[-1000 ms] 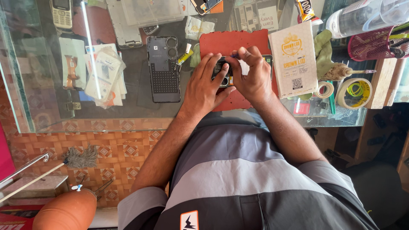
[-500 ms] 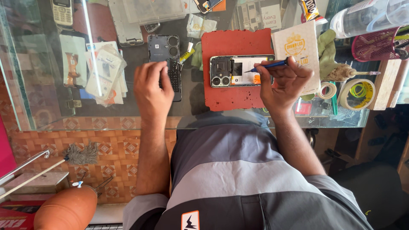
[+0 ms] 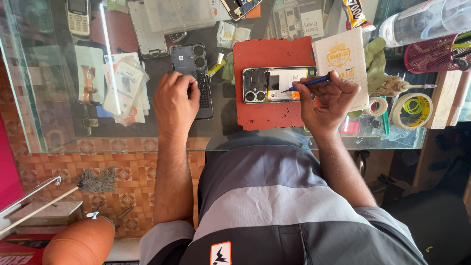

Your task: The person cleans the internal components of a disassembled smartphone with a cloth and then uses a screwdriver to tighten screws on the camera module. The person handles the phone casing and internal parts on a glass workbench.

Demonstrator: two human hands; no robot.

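Both hands sit over the glass bench (image 3: 68,132). Left hand (image 3: 175,100) lies palm-down w/ fingers curled over the black back cover (image 3: 192,73) – resting on it, not clearly pinching anything. Right hand (image 3: 327,100) is closed round a blue screwdriver (image 3: 306,83), held pen-style, tip aimed at the opened phone (image 3: 277,84).

Phone lies flat, back off, on the red work mat (image 3: 274,110), approx centre of the bench, camera end toward the left hand. Screwdriver tip hovers at or just on the internals near the middle; can't tell if it's seated in a screw – too small to see.

Around it: white booklet (image 3: 343,59) just right of the mat, tape rolls (image 3: 412,109) and a pink mesh basket (image 3: 434,51) further right, packets of parts (image 3: 125,83) left of the back cover, a keypad phone (image 3: 77,14) at far left.

To do this bit well, imo: phone isn't held by either hand, so the left should prob come across and steady the frame before any turning. Keep the driver upright over the screw, press down first, then twist slowly – a slanted tip would likely slip and scratch the board or strip the head. Loose screws are best parked on the mat, not the glass.
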